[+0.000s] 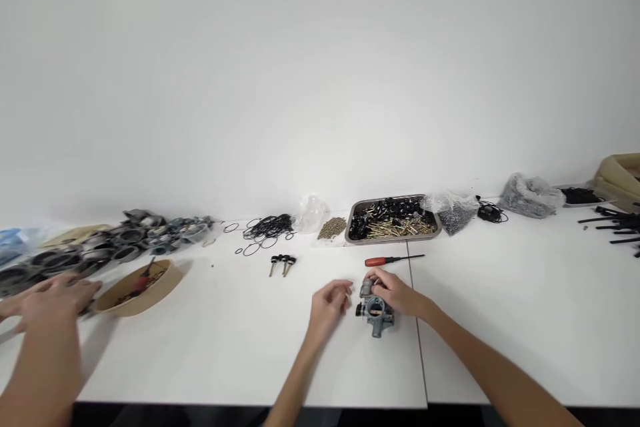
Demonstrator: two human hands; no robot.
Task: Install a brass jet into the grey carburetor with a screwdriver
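Observation:
A small grey metal carburetor body (376, 312) stands on the white table (500, 320). My right hand (397, 293) is closed around its upper right side. My left hand (330, 307) hovers just left of it with fingers loosely curled and apart, holding nothing that I can see. A red-handled screwdriver (387, 260) lies just behind the part.
Another person's hand (50, 303) reaches in at the far left beside a brown bowl (150, 297). Behind lie grey housings (115, 243), black O-rings (267, 230), a metal tray (395, 219) of small parts, plastic bags (530, 195) and two small plungers (281, 263).

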